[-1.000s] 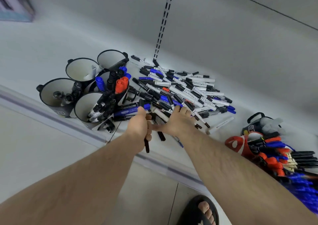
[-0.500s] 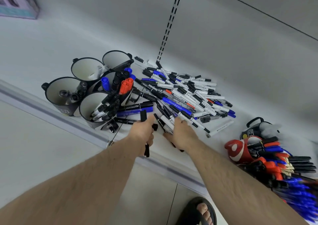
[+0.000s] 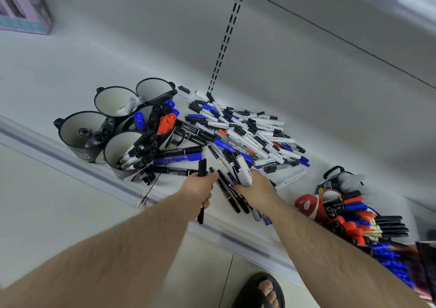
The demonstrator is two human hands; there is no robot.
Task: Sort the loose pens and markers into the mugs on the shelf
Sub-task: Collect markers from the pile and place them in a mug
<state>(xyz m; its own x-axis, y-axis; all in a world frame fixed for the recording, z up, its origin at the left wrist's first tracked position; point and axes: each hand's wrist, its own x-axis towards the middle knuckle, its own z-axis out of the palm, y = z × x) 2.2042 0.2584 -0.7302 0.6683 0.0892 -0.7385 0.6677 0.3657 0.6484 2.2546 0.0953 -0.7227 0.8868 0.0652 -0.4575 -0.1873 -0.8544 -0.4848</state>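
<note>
Right hand has gathered several pens; left hand grips black pens.

Look up to your top left: a purple and teal box sits at the corner of the frame, cut off by the edge. Straight ahead, a slotted black upright rail runs up the grey back panel. Down at your right, a red figure-shaped holder lies on its side, with a dark pouch just behind it. At the bottom, your foot in a black sandal stands on the pale tiled floor.
</note>
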